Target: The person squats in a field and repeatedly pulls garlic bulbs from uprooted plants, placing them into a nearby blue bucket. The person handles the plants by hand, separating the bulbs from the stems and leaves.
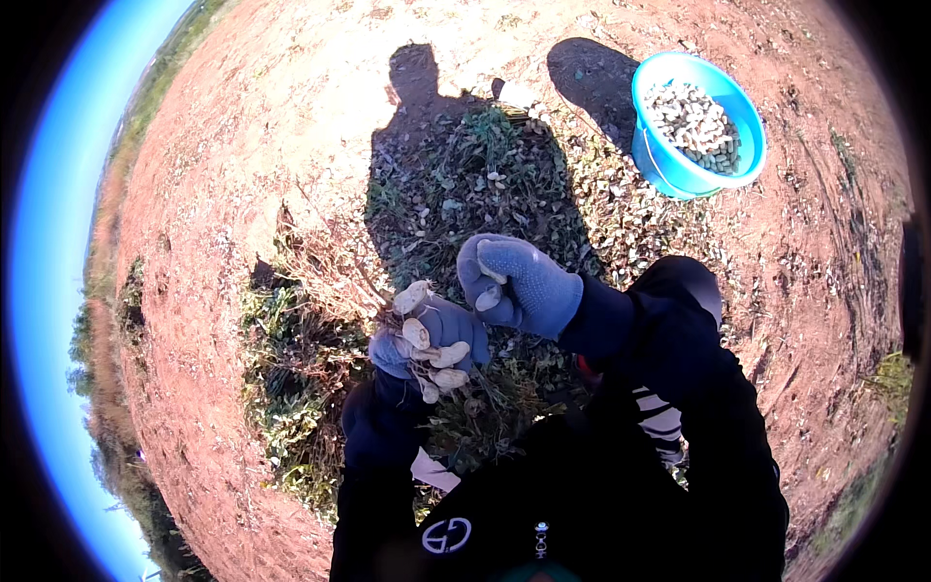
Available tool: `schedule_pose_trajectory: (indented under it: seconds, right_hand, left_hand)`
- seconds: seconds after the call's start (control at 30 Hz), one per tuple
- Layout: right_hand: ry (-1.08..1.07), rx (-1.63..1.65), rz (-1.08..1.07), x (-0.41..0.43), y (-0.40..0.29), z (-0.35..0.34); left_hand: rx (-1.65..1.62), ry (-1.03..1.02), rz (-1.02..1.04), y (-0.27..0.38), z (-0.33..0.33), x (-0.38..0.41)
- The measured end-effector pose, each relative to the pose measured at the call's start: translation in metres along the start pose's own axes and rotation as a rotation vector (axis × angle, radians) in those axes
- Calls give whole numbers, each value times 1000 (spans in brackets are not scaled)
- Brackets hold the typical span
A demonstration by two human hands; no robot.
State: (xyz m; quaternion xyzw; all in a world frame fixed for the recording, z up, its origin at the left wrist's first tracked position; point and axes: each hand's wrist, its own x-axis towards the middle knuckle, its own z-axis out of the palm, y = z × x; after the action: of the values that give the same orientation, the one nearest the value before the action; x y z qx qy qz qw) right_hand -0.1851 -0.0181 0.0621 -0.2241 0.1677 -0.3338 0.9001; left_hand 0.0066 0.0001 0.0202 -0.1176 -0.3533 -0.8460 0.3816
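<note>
My left hand (436, 331), in a grey knitted glove, grips the stems of a peanut plant, and several pale peanut pods (451, 354) hang over its fingers. Just up and to the right of it, my right hand (516, 284) wears a matching glove with small dots. Its fingers are curled round peanut pods (488, 298), partly hidden by the glove. Dry roots and stems (334, 273) spread out to the left beyond my left hand. Leafy peanut plants (305, 385) lie beside and below my hands.
A blue plastic bucket (753, 131) holding many peanut pods (694, 127) stands on the soil at the upper right. Leaves and a few loose pods (496, 177) lie in my shadow ahead. Reddish bare soil (196, 291) surrounds the plant heap.
</note>
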Motion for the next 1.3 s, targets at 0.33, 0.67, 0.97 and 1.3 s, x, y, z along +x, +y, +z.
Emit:
schedule_pose_trajectory:
  seconds: [0.33,0.67,0.97,1.3]
  right_hand:
    - [241,351,-494,8,-104,-91]
    - [557,361,-675,-27,-172,-137]
    - [-72,-1461,-249,9,-36,-5]
    - [-306,-1333,-489,5,-34,-8]
  left_hand:
    - [-127,857,-241,6,10,-8]
    - [-173,620,-287,1,28,11]
    - [-179,466,-329,4,25,-6]
    - [-469,275,-277,-12,26,4]
